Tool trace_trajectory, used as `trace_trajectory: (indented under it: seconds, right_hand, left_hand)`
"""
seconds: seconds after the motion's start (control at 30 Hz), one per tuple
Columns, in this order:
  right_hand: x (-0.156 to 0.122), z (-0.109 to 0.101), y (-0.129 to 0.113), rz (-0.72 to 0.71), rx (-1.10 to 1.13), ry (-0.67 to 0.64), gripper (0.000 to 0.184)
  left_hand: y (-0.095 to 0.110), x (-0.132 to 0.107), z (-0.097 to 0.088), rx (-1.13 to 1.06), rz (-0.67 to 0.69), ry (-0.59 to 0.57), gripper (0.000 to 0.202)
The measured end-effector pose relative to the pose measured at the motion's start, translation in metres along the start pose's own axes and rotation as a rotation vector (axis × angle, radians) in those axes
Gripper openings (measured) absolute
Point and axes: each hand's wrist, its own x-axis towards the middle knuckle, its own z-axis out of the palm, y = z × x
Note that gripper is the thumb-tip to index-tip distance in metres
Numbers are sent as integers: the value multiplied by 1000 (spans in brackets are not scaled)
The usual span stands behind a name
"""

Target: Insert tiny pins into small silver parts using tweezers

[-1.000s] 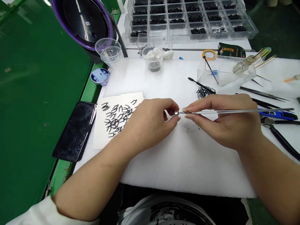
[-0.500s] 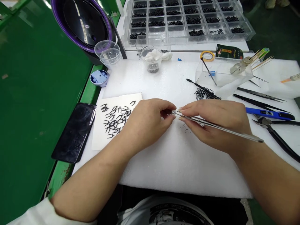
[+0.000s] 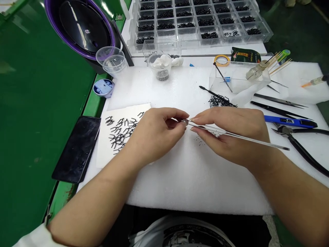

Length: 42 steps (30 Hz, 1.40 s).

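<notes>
Pinching tiny silver part [image 3: 184, 121] in left hand [image 3: 154, 133] grip, fingertips closed, just above foam pad [image 3: 195, 181]. Right hand [image 3: 231, 135] grip closed on tweezers [image 3: 257, 141] — tips at part (hands kept low, likely for steadiness).

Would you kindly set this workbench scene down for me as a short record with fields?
left hand: pinches a small shiny part at its fingertips
right hand: holds tweezers, tips at the part
surface: white foam mat
left side: paper sheet with black clips; dark phone
right side: pliers, blue tool
back: compartment tray of black pieces
</notes>
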Motion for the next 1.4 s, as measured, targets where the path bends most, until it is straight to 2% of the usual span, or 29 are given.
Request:
trace_trajectory:
  seconds: [0.17,0.33,0.47,0.57,0.63,0.87,1.13,1.33,1.4]
  right_hand:
    - [2,-2,-1,70,43,-9,6]
    - [5,-15,8,262,177,-25,7]
    - [5,-21,23,383,235,-148,11]
    - [3,-18,32,378,283,-294,12]
    - [2,-16,35,373,291,-340,11]
    - [2,-17,34,325,288,-365,15]
    - [3,-16,34,313,293,-372,12]
    - [5,-21,31,413,283,-478,5]
    - [6,-21,30,420,284,-476,5]
  left_hand:
    - [-2,0,-1,-46,18,-14,25]
    - [-5,3,-4,-160,5,-80,21]
    - [-6,3,-8,-187,-43,-153,20]
    - [-6,2,-10,-205,-47,-201,21]
    - [-7,1,-10,-203,-42,-208,22]
    - [-4,2,-7,-150,-43,-155,16]
    - [-5,1,-7,-101,-32,-153,19]
    - [-6,1,-7,-84,-43,-175,21]
    - [-6,1,-7,-93,-33,-179,20]
